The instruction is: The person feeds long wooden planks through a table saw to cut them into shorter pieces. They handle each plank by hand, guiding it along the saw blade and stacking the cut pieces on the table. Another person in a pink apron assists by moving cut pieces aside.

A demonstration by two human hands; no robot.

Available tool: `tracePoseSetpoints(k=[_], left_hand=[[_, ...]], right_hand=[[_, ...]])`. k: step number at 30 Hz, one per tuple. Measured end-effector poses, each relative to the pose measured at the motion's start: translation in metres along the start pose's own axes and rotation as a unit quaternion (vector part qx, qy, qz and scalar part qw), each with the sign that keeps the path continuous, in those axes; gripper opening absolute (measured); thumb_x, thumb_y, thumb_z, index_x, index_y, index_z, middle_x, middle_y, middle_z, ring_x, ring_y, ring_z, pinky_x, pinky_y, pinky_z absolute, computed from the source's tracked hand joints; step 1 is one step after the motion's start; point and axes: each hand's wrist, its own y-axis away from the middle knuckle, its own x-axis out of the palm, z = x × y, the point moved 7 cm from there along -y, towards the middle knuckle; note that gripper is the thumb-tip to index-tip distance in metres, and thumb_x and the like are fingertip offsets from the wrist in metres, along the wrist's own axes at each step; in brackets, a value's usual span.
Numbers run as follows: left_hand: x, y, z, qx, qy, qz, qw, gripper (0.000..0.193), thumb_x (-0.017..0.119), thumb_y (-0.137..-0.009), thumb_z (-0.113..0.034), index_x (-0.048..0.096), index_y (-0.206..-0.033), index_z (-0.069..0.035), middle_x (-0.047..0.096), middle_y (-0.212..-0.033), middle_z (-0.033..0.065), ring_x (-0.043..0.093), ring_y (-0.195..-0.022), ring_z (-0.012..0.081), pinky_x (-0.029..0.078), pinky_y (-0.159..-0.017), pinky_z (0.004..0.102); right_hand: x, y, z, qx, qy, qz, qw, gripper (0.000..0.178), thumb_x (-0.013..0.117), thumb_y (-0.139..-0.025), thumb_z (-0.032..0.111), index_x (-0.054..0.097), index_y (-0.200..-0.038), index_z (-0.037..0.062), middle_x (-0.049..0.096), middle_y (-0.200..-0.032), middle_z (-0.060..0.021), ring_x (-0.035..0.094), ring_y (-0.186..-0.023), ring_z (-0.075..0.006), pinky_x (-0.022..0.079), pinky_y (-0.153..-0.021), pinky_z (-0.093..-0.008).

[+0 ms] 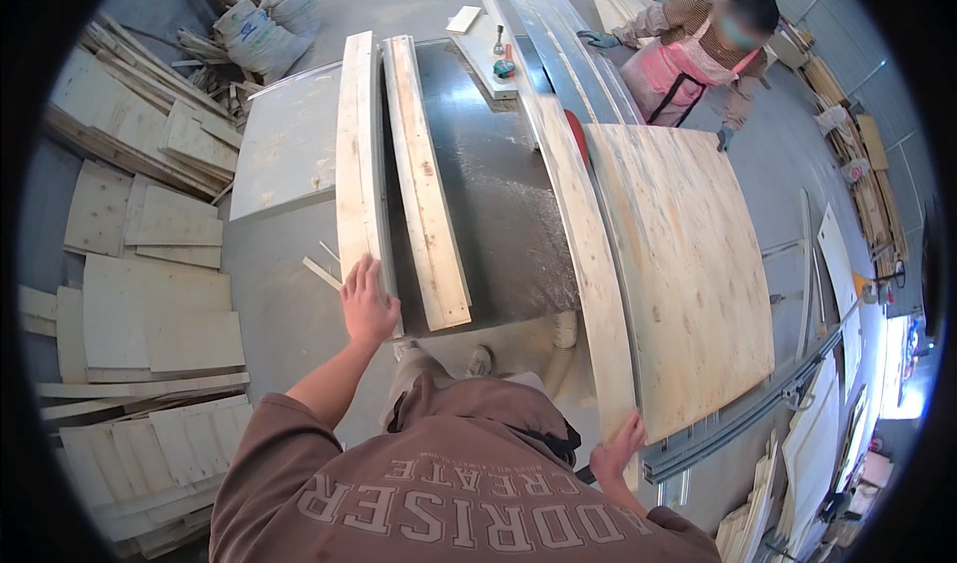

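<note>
Long pale wooden strip (603,344) ran from twelve to five o'clock, right hand (620,448) clamped on its near end. Left hand (369,299) touched long pale boards (357,154) at ten; I couldn't tell its grip. Pushing one end could have swung the strip.

Lettering: large pale outlined capitals, inverted, in two lines with smaller print, on the brown shirt (454,443); blue marks, illegible, on the white sack (255,37).

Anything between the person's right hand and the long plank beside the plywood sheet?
Nothing visible: the right hand touches the long plank near its lower end; the plywood sheet lies to the plank's right.
</note>
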Motion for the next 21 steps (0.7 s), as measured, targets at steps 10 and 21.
tracePoseSetpoints(k=[10, 21], left_hand=[[-0.010, -0.006, 0.004, -0.004, 0.018, -0.007, 1.000, 0.074, 0.073, -0.080, -0.013, 0.055, -0.151, -0.004, 0.048, -0.166, 0.0166, 0.044, -0.154, 0.0367, 0.037, -0.125, 0.0525], [-0.025, 0.010, 0.007, -0.001, 0.028, -0.020, 0.999, 0.073, 0.074, -0.079, -0.012, 0.055, -0.150, -0.004, 0.050, -0.164, 0.0155, 0.045, -0.152, 0.0360, 0.038, -0.124, 0.0516]], right_hand=[[0.070, -0.232, 0.359, -0.119, -0.039, 0.040, 0.991, 0.109, 0.076, -0.080, 0.005, 0.018, -0.172, 0.0013, 0.044, -0.157, -0.0247, 0.042, -0.145, -0.0456, 0.032, -0.124, -0.0567], [0.149, -0.196, 0.485, -0.181, -0.038, 0.143, 0.972, 0.121, 0.086, -0.088, 0.050, 0.015, -0.171, -0.0020, 0.026, -0.172, -0.0299, 0.032, -0.156, -0.0456, 0.038, -0.121, -0.0620]])
